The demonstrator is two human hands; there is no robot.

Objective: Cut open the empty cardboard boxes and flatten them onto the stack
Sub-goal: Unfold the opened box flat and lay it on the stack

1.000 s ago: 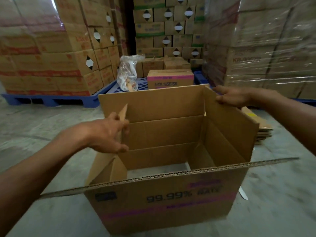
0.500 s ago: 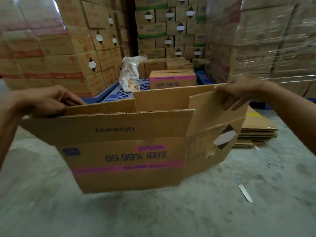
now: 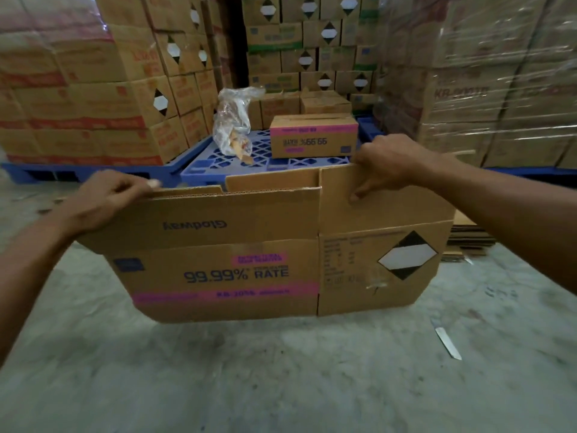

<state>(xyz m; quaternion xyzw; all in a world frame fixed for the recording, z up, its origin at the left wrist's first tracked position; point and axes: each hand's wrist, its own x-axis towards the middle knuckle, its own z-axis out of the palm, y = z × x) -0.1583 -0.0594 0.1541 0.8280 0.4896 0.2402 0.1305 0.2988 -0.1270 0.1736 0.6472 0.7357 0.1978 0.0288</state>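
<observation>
Cardboard box [image 3: 237, 260]: collapsed flat, held upright above the concrete floor [image 3: 281, 379], printed face toward the camera; lower edge clear of the floor as far as can be judged.
Left hand [image 3: 106, 198]: closed on the top-left flap edge, thumb on the far side, fingers [image 3: 93, 210] wrapped over the near face.
Right hand [image 3: 387, 164]: closed on the top edge of the right-hand panel, fingers [image 3: 359, 192] pressed down the near face.
Panel layout: wide "99.99% RATE" panel to the left, narrower diamond-label panel [image 3: 406, 254] to the right, joined at a vertical fold; top flaps standing up, in line with the panels.
Flattened stack [image 3: 468, 235]: low on the floor to the right, partly hidden behind the right forearm, near the box's right edge.
Knife [image 3: 446, 339]: lying on the floor at lower right, well apart from both hands.
Background: blue pallet [image 3: 237, 157] carrying a sealed carton [image 3: 312, 135] and a plastic bag [image 3: 232, 123]; wrapped cartons all around.
Step in hand: flattening judged complete; transfer to the stack pending.
Next move calls for: swing to the right, tilt from upright to horizontal, lay flat on the stack with edges aligned.
Caution: firm grip on both top edges until release, to prevent the panels reopening.
Knife status: not needed for this box; likely required for the following one.
</observation>
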